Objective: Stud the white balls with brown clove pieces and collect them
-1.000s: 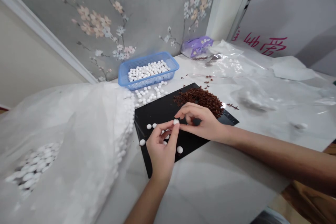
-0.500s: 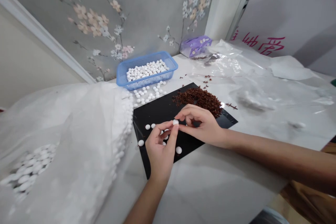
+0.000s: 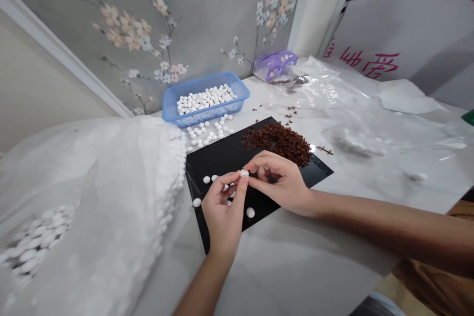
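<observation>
A small white ball (image 3: 244, 173) is pinched between the thumb and index finger of my left hand (image 3: 225, 207), over the black sheet (image 3: 218, 158). My right hand (image 3: 279, 177) comes in from the right, its thumb and index fingertips closed against the ball's side. Whether a tiny piece sits between those right fingertips is hidden. Beneath and around my left hand lie several loose white balls (image 3: 251, 213), some partly covered by its fingers. Just beyond my right hand is a heap of small reddish-brown star-shaped pieces (image 3: 283, 141).
A blue basket (image 3: 170, 108) of white balls stands at the back, with more balls (image 3: 209, 133) scattered before it. A large translucent bag (image 3: 111, 197) of balls fills the left. Clear plastic (image 3: 326, 84) and a purple packet (image 3: 276, 65) lie at the back right.
The whole view has shifted very slightly to the left. Both hands stay together at the white ball, with the right hand's fingers slightly lower.
</observation>
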`<control>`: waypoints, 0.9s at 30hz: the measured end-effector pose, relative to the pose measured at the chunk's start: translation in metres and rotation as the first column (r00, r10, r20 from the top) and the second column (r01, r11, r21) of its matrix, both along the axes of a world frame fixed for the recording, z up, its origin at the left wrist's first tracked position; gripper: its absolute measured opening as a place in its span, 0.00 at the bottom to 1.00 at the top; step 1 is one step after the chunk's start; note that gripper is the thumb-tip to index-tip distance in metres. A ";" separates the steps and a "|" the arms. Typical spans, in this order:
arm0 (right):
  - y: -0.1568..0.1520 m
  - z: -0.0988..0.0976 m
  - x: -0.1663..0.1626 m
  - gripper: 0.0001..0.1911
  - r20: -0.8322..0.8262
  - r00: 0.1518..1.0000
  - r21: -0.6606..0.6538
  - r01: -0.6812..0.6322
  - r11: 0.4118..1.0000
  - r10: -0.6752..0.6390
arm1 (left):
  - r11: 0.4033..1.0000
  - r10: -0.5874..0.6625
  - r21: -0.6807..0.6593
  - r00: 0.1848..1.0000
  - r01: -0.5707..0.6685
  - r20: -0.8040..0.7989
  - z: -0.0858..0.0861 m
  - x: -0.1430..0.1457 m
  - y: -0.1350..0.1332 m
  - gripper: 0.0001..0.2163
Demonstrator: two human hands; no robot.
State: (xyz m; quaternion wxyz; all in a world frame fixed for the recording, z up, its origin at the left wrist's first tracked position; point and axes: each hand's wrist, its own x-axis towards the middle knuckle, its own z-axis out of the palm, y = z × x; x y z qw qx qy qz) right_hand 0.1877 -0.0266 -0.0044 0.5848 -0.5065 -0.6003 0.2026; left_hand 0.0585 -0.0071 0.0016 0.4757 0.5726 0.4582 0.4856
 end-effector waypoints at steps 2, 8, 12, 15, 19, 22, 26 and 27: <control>0.000 0.001 0.000 0.02 -0.019 1.000 -0.024 -0.014 1.000 0.013 | 1.000 0.004 -0.005 1.000 -0.004 0.002 0.001 0.000 0.000 0.07; 0.002 0.002 0.001 0.03 -0.017 0.999 -0.044 -0.045 0.998 0.044 | 1.000 0.011 -0.014 1.000 -0.011 0.001 0.001 0.001 0.001 0.07; 0.002 0.000 0.003 0.06 0.019 0.998 0.018 -0.057 0.998 0.057 | 1.000 0.029 0.009 0.999 -0.029 -0.012 0.002 0.001 0.000 0.07; 0.003 -0.001 0.004 0.10 0.030 0.998 0.030 -0.061 0.998 0.060 | 0.999 0.039 0.005 0.999 -0.039 -0.002 0.003 0.002 -0.001 0.07; 0.004 -0.001 0.007 0.05 0.114 0.992 0.070 -0.066 0.995 0.058 | 0.999 0.038 -0.003 0.999 -0.038 0.023 0.002 0.002 -0.001 0.06; 0.005 0.000 0.010 0.05 0.178 0.983 0.108 -0.072 0.992 0.052 | 1.000 0.029 -0.005 0.999 -0.029 0.019 0.002 0.002 0.000 0.06; 0.004 -0.001 0.011 0.05 0.213 0.975 0.122 -0.089 0.989 0.061 | 1.000 0.016 -0.013 1.000 -0.016 0.000 0.001 0.002 0.001 0.07; 0.005 -0.001 0.011 0.05 0.213 0.975 0.119 -0.094 0.988 0.067 | 1.000 0.013 -0.017 1.000 -0.013 -0.005 0.001 0.002 0.001 0.07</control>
